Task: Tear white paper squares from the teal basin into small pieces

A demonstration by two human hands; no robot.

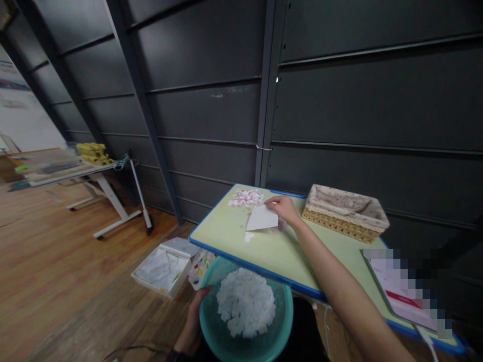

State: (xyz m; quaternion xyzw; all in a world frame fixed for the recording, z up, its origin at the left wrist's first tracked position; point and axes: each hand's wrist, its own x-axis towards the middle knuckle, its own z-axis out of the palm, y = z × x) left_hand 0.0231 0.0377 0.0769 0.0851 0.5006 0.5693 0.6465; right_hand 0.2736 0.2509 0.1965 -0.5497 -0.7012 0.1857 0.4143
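Note:
My left hand [195,317] grips the rim of a teal plastic basket [285,306] at the table's front edge, above my lap. A heap of small white paper pieces [247,301] lies inside it. Over the table, my right hand [283,207] pinches a white card [263,217] by its upper corner, tilted above the surface. Behind the card sits a pile of pink-and-white paper bits [245,197]. A few white scraps [248,237] lie in front of the card, close to the table's near edge.
The pale green table [222,236] has a blue edge. On its right stand a lined wicker basket [345,221] and a tablet-like device [402,291] with a cable. An open white box [162,271] is on the floor. Dark metal panels [204,115] rise behind; another table [71,173] stands left.

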